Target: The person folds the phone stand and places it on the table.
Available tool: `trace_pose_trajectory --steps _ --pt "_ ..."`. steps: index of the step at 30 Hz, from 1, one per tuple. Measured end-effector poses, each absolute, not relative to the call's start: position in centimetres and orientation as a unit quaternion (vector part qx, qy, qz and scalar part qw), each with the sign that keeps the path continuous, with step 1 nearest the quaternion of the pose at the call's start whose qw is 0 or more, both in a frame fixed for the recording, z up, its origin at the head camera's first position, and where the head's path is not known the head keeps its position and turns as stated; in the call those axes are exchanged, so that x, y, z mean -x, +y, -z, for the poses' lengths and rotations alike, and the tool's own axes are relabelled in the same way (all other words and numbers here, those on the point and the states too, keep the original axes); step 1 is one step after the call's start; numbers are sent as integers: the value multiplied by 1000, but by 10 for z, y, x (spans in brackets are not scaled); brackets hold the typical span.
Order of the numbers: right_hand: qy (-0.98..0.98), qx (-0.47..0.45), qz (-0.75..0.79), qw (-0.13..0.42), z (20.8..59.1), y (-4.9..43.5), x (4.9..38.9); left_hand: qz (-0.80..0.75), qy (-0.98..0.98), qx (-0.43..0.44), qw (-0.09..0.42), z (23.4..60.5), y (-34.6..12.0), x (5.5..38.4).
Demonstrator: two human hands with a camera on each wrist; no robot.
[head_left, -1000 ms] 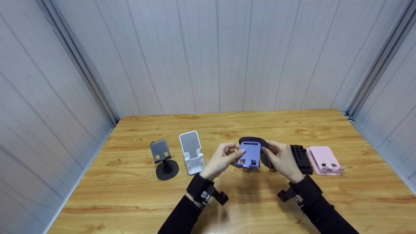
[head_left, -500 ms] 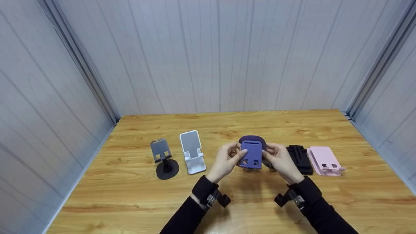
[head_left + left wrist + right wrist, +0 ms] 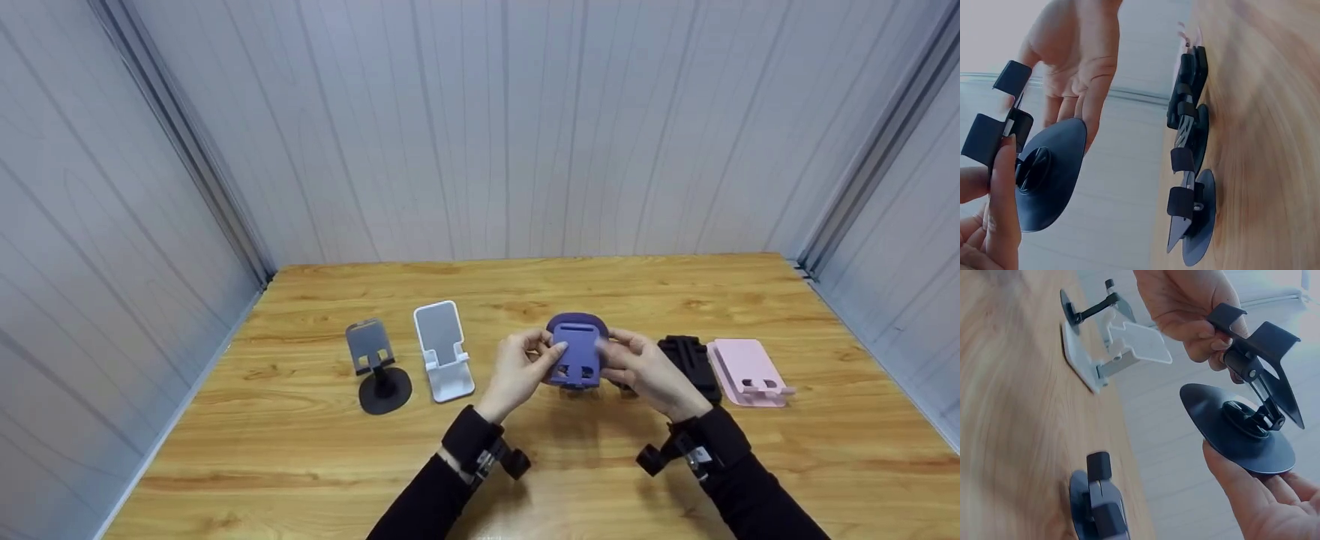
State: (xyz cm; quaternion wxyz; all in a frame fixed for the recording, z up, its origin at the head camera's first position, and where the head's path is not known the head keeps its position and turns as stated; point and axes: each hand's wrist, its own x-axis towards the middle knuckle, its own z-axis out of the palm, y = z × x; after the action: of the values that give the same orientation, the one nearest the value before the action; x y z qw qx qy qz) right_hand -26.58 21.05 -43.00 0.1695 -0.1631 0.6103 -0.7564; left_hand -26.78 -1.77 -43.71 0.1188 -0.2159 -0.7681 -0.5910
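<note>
A purple phone stand is held up over the table in the head view, its slotted plate facing me and its rounded base behind. My left hand pinches the plate's left edge between thumb and fingers. At the right side, my right hand holds the stand; its thumb is blurred near the plate's edge. In the right wrist view, the fingers of that hand lie along the base's rim, and the hinged arm between plate and base shows.
Left on the table stand a grey phone stand with a round dark base and a white one. A folded black stand and a pink one lie right. Another round-based stand is mostly hidden from the head view.
The purple stand has turned and straightened, so its base sits squarely behind the plate. My right hand has shifted its hold, the thumb moving at the plate's right edge.
</note>
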Motion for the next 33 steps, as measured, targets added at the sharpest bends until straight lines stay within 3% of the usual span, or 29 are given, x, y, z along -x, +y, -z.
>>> trace_pose_trajectory --steps 5,7,9,13,16,33 --pt "629 154 744 164 428 209 265 546 -789 216 182 437 -20 268" --pt "625 151 748 164 427 209 264 543 -795 207 174 436 -22 269" --pt "621 150 751 166 426 209 263 558 -794 203 130 435 -25 269" --pt "616 156 754 166 426 207 262 632 -750 196 -21 433 -29 270" --pt "613 162 755 169 426 207 262 672 -711 195 -74 432 -30 271" --pt "612 189 749 171 431 204 262 680 -706 186 -65 432 -30 271"
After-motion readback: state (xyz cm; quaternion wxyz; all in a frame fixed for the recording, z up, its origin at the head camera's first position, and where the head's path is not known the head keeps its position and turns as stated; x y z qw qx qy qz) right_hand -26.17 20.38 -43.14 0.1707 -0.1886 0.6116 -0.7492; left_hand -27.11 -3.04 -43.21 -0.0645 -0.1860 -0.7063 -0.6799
